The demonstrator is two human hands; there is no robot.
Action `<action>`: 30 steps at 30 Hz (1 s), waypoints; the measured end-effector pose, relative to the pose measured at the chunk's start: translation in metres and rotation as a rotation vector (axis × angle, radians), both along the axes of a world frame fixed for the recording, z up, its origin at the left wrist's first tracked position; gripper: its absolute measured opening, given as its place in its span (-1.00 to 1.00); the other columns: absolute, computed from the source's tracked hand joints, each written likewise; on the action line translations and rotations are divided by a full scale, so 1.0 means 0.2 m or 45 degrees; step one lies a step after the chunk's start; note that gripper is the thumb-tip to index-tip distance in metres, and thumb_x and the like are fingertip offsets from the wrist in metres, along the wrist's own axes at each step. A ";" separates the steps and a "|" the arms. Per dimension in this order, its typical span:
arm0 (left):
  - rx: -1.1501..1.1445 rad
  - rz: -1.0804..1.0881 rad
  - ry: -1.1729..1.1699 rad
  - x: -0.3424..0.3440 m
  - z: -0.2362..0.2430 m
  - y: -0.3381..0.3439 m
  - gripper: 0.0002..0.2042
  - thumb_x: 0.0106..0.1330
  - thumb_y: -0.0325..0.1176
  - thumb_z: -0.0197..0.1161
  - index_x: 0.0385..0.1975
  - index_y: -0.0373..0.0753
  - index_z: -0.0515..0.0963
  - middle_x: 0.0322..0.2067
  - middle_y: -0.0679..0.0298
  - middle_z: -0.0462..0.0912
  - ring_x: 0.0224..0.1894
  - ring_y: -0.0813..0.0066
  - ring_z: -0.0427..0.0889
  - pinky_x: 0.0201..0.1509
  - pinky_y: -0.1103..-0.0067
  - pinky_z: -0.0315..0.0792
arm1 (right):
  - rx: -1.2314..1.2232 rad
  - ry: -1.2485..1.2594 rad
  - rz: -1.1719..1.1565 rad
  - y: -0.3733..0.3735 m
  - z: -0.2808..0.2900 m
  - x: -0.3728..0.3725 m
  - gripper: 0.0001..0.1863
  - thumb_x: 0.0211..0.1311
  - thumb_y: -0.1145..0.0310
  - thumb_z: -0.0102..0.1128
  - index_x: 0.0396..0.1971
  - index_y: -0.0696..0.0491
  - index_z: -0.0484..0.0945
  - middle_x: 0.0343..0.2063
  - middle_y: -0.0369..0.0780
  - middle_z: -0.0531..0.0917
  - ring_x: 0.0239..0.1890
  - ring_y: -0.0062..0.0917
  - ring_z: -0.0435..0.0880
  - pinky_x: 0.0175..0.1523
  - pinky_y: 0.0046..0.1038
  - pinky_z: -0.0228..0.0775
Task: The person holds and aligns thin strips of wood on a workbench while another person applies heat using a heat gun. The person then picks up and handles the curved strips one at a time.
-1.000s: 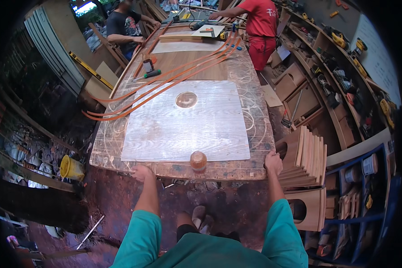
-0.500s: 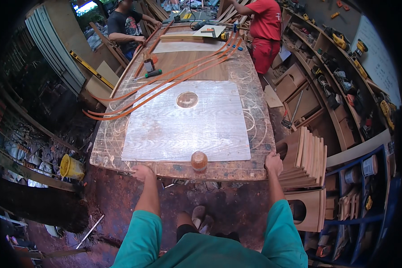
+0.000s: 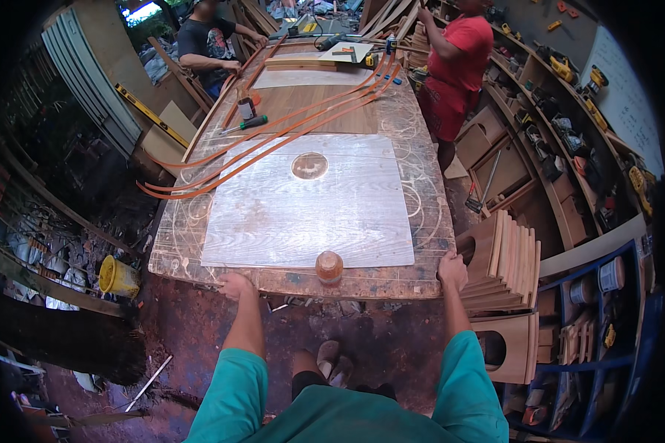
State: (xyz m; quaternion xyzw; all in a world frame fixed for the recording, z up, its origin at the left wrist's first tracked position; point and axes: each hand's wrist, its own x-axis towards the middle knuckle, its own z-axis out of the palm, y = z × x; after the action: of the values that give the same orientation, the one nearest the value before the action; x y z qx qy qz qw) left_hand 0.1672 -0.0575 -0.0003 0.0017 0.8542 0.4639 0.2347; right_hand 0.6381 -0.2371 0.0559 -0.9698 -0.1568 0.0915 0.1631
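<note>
My left hand (image 3: pixel 236 286) is closed on the near edge of a worn wooden workbench (image 3: pixel 377 284), close to its left corner. At the near right corner my right hand (image 3: pixel 453 271) grips the same bench, its lower fingers partly hidden. Between the hands, near the front edge, stands a small brownish jar (image 3: pixel 329 267) with a domed top. Behind it lies a pale wood-grain panel (image 3: pixel 310 214) with a round hole (image 3: pixel 309 166). Three long orange-brown edging strips (image 3: pixel 273 139) run across the panel's far left part, their ends overhanging the bench's left side.
A green-handled screwdriver (image 3: pixel 253 122) and a bottle (image 3: pixel 245 107) sit farther up the bench. Two people work at the far end, one in black (image 3: pixel 207 48), one in red (image 3: pixel 462 66). Cut wooden panels (image 3: pixel 502 258) are stacked beside my right hand. A yellow bucket (image 3: pixel 118 277) stands at left.
The person in red has shifted to the right and turned, now nearer the shelves. My hands and the things on the bench have stayed put.
</note>
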 end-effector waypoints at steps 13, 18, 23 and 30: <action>-0.005 0.029 0.030 0.01 0.01 0.00 -0.35 0.35 0.06 -0.19 0.11 -0.49 0.31 0.00 -0.32 0.46 0.08 -0.20 0.46 0.20 0.13 0.30 | -0.007 -0.013 -0.004 0.00 -0.01 0.01 -0.41 0.33 -0.05 -0.34 -0.09 0.13 0.52 -0.20 0.05 0.65 -0.05 -0.07 0.60 0.04 -0.10 0.38; 0.000 0.020 0.026 0.02 0.02 0.00 -0.35 0.35 0.06 -0.19 0.11 -0.50 0.31 0.00 -0.31 0.45 0.09 -0.20 0.45 0.20 0.14 0.29 | -0.001 -0.025 -0.002 0.00 -0.02 0.02 -0.42 0.33 -0.05 -0.32 -0.10 0.14 0.52 -0.21 0.06 0.65 -0.06 -0.07 0.60 0.04 -0.10 0.38; 0.014 0.027 -0.006 0.02 0.03 0.00 -0.35 0.35 0.06 -0.20 0.12 -0.49 0.30 0.02 -0.32 0.44 0.10 -0.20 0.44 0.21 0.14 0.28 | -0.003 -0.025 0.002 0.00 -0.02 0.01 -0.41 0.32 -0.06 -0.33 -0.10 0.14 0.52 -0.21 0.06 0.65 -0.06 -0.07 0.61 0.04 -0.09 0.38; 0.012 0.027 0.015 0.00 -0.02 0.01 -0.35 0.34 0.06 -0.19 0.11 -0.49 0.31 0.00 -0.32 0.45 0.09 -0.21 0.45 0.20 0.12 0.29 | 0.008 -0.007 -0.003 -0.01 -0.02 0.01 -0.39 0.32 -0.07 -0.34 -0.09 0.14 0.51 -0.20 0.07 0.65 -0.05 -0.07 0.60 0.05 -0.10 0.38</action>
State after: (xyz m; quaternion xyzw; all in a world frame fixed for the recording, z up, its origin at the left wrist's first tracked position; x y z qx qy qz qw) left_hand 0.1671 -0.0562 -0.0035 -0.0035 0.8534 0.4703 0.2246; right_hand 0.6401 -0.2384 0.0522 -0.9697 -0.1562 0.0883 0.1658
